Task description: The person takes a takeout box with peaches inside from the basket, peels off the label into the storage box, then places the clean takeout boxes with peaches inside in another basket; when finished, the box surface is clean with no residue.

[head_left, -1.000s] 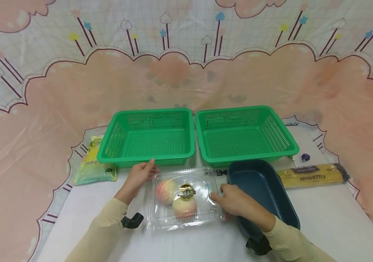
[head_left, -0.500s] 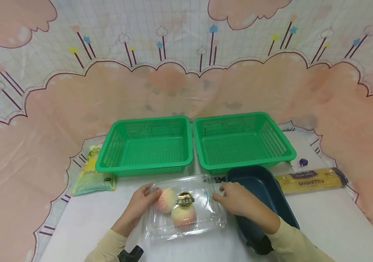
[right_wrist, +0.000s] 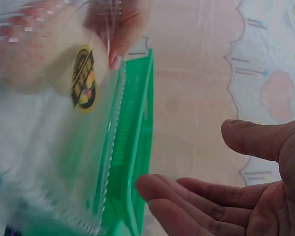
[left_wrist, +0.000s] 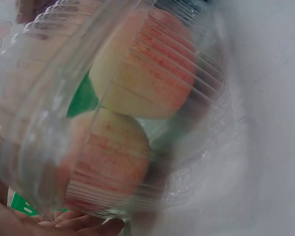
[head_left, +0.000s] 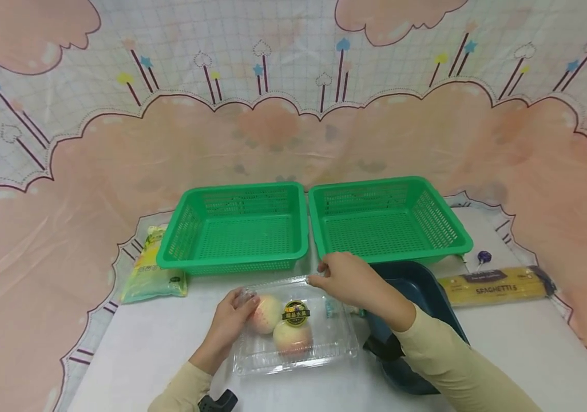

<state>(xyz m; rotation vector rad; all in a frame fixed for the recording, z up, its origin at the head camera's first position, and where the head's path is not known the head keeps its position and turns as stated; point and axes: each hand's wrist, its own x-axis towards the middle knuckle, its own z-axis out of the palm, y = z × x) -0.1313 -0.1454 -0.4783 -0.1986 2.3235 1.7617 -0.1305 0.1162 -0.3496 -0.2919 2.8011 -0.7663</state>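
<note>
A clear plastic clamshell box [head_left: 324, 340] with a round black-and-gold sticker [head_left: 296, 313] holds two pale peaches with pink blush, a left peach [head_left: 268, 313] and a front peach [head_left: 292, 337]. My left hand [head_left: 226, 323] grips the box's left edge, thumb on top; in the left wrist view its fingers [left_wrist: 88, 223] reach beneath the box. My right hand [head_left: 357, 286] hovers by the box's far right corner. The right wrist view shows that thumb [right_wrist: 250, 140] and fingers [right_wrist: 201, 201] apart, with nothing between them.
A left green basket [head_left: 231, 266] and a right green basket [head_left: 396, 255] stand behind the box. A dark blue baking pan [head_left: 429, 309] lies under my right forearm. Further right are a spaghetti pack [head_left: 494, 286] and a purple lollipop [head_left: 484, 257]. A yellow-green bag [head_left: 154, 277] lies left.
My left hand came from beside the near basket rim onto the box's left edge and took hold. My right hand moved from the box's right side up toward its far corner.
</note>
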